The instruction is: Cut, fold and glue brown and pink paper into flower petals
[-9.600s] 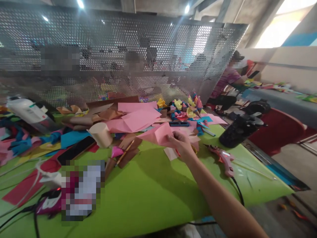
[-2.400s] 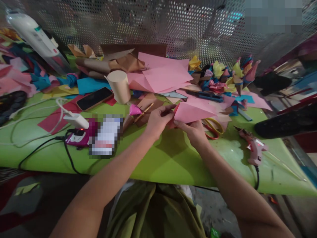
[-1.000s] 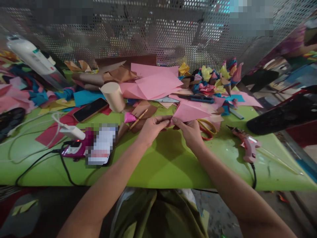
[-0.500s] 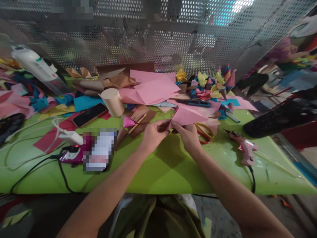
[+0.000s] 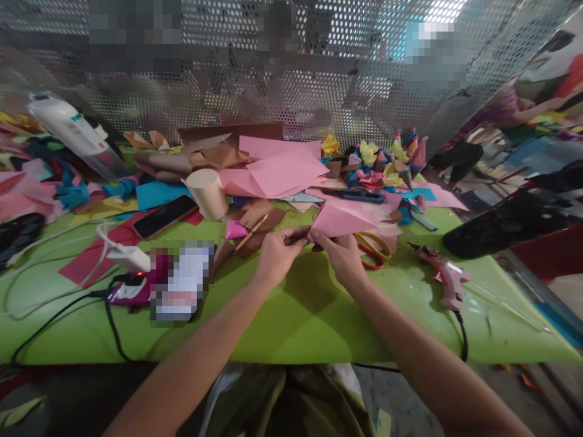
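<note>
Both of my hands meet over the middle of the green table, closed around a piece of pink paper. My left hand pinches its near left corner. With thumb and fingers, my right hand grips the lower edge close beside. The paper is folded or curled, its point toward the right. Just right of my right hand lie scissors with yellow and red handles, partly hidden. A pencil rests on brown paper to the left of my left hand.
Pink sheets and paper flowers lie along the back. A pink glue gun and a black bottle are at right. Phones, a cardboard tube, a power strip and cables occupy the left.
Both hands keep their hold on the pink paper, which has tilted slightly lower. The whole view has shifted a little; the other things on the table stay put.
</note>
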`<state>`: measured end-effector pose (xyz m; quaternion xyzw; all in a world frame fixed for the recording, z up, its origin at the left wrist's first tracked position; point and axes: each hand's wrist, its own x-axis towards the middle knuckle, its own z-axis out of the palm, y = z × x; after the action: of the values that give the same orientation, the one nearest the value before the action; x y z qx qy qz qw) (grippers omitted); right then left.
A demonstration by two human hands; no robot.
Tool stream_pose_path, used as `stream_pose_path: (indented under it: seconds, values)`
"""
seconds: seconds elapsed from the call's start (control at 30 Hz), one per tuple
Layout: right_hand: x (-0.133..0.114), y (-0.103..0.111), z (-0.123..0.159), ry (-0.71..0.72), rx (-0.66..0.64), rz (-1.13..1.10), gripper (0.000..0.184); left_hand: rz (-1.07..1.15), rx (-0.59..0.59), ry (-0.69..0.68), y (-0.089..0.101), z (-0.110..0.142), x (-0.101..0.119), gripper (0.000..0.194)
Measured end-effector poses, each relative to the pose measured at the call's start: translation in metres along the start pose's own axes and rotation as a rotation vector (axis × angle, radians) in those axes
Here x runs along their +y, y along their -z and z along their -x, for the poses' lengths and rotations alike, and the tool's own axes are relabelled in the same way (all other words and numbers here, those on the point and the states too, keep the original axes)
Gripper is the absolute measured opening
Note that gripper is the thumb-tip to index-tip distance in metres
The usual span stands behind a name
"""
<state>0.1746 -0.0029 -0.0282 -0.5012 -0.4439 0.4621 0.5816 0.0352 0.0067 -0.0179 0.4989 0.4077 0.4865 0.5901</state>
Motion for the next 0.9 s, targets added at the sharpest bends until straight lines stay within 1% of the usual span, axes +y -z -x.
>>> stream_pose_path:
  seconds: [0.1,0.2,0.27,0.37,0.43,0.5,0.53,0.57,0.63,0.7,0.77,0.83,0.9]
  values:
    - [-0.002,-0.001,0.000,-0.008,0.022,-0.010,0.035,-0.023,0.029,0.001,0.000,0.000,0.000,0.021]
    - [-0.003,0.003,-0.002,-0.012,0.075,-0.014,0.034,-0.086,0.056,-0.011,0.003,-0.001,0.002,0.021]
    - [-0.004,0.009,-0.007,-0.012,0.123,-0.010,0.035,-0.186,0.095,-0.066,0.007,-0.002,0.004,0.023]
    - [-0.007,0.024,-0.017,0.010,0.180,-0.015,0.036,-0.385,0.151,-0.217,0.013,-0.003,0.008,0.031]
    - [-0.011,0.035,-0.024,0.105,0.248,0.025,0.040,-0.517,0.163,-0.330,0.017,-0.002,0.011,0.037]
    - [-0.017,0.044,-0.027,0.255,0.319,0.178,0.050,-0.658,0.170,-0.426,0.019,-0.002,0.013,0.043]
    - [-0.020,0.048,-0.028,0.329,0.320,0.289,0.056,-0.731,0.169,-0.464,0.020,-0.001,0.014,0.046]
    - [-0.023,0.050,-0.027,0.388,0.284,0.403,0.060,-0.803,0.162,-0.496,0.020,-0.001,0.014,0.047]
    - [-0.028,0.050,-0.025,0.462,0.128,0.573,0.060,-0.914,0.123,-0.553,0.020,0.000,0.014,0.049]
    - [-0.029,0.049,-0.024,0.471,-0.038,0.631,0.055,-0.980,0.066,-0.603,0.019,0.001,0.014,0.049]
    - [-0.028,0.047,-0.023,0.418,-0.121,0.611,0.050,-1.012,0.023,-0.635,0.019,0.003,0.015,0.049]
    - [-0.026,0.047,-0.025,0.328,-0.143,0.556,0.040,-1.018,-0.003,-0.640,0.019,0.003,0.018,0.050]
    - [-0.024,0.048,-0.027,0.247,-0.151,0.487,0.033,-0.999,-0.013,-0.614,0.019,0.004,0.021,0.049]
